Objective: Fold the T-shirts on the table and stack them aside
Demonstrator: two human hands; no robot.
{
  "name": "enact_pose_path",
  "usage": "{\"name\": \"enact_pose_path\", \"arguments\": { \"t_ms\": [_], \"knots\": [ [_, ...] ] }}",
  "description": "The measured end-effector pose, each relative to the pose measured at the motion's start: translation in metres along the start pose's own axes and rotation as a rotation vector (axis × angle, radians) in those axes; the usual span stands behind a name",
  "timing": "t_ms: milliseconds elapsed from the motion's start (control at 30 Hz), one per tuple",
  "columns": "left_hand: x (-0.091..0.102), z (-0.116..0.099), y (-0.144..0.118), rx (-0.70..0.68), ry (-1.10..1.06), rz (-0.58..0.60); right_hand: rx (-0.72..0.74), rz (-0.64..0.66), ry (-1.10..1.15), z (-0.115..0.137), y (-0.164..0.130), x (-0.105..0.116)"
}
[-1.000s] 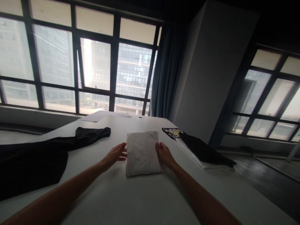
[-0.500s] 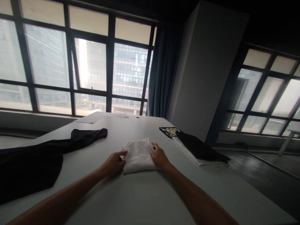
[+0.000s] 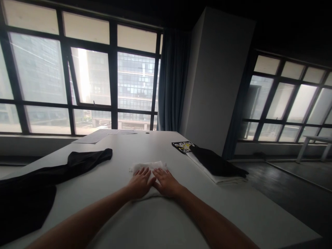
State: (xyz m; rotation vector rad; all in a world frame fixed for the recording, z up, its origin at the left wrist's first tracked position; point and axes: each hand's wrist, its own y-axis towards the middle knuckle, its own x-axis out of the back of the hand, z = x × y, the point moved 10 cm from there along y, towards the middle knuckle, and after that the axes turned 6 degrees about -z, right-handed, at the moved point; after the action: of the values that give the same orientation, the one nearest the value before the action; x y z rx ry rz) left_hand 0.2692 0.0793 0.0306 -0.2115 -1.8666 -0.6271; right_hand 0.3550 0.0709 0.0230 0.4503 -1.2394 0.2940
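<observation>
Left hand [image 3: 141, 181] and right hand [image 3: 166, 182] have moved atop the white cloth [image 3: 148, 165], each grip spread flat.

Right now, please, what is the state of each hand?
Left hand: open, palm down on the white cloth, holding nothing.
Right hand: open, palm down on the same cloth, holding nothing.

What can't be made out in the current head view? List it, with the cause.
- Middle of the white cloth: covered by the left hand and right hand.
- Far end of the black garment: cut off by the picture's left edge.
- Lettering of the yellow-and-white print: too small and blurred.
- Any writing on the papers: too small.
</observation>
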Motion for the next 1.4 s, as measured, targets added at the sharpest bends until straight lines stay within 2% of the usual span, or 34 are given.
{"name": "enact_pose_path", "arguments": {
  "t_ms": [100,267,333,400,433,500,567,633,700,867,967,1033,1133,1267,1400],
  "knots": [
    [-0.012,0.026,-0.004,0.069,-0.007,0.048,-0.115,0.078,0.012,-0.018,-0.003,-0.002],
    [0.003,0.07,-0.013,0.277,0.12,0.136,-0.326,0.07,-0.013,-0.042,-0.006,0.003],
    [0.011,0.064,-0.012,0.286,0.181,0.097,-0.322,-0.029,-0.033,-0.04,-0.003,0.012],
    [0.012,0.038,-0.01,0.174,0.19,0.044,-0.261,-0.136,-0.042,-0.034,0.001,0.021],
    [0.008,0.023,-0.012,0.101,0.169,0.04,-0.239,-0.146,-0.035,-0.032,0.002,0.021],
    [-0.002,0.0,-0.02,-0.001,0.105,0.083,-0.244,-0.065,-0.003,-0.035,0.002,0.012],
    [-0.008,-0.007,-0.031,-0.034,0.061,0.14,-0.299,0.031,0.026,-0.043,0.0,0.002],
    [-0.007,-0.004,-0.041,-0.051,0.042,0.166,-0.35,0.038,0.026,-0.05,-0.003,0.001],
    [-0.002,0.007,-0.049,-0.05,0.027,0.186,-0.391,-0.011,-0.001,-0.055,-0.005,0.005],
    [0.012,0.043,-0.069,-0.009,0.006,0.254,-0.449,-0.161,-0.139,-0.056,-0.014,0.029],
    [0.021,0.065,-0.079,0.031,0.018,0.254,-0.507,-0.172,-0.146,-0.064,-0.023,0.04],
    [0.025,0.077,-0.084,0.067,0.028,0.234,-0.532,-0.133,-0.041,-0.07,-0.027,0.039],
    [0.028,0.083,-0.087,0.082,0.013,0.183,-0.481,-0.075,0.194,-0.072,-0.026,0.031],
    [0.029,0.081,-0.086,0.081,-0.013,0.157,-0.4,-0.137,0.435,-0.069,-0.018,0.03],
    [0.032,0.078,-0.087,0.099,-0.019,0.179,-0.475,-0.216,0.598,-0.077,-0.017,0.027]
  ]
}}
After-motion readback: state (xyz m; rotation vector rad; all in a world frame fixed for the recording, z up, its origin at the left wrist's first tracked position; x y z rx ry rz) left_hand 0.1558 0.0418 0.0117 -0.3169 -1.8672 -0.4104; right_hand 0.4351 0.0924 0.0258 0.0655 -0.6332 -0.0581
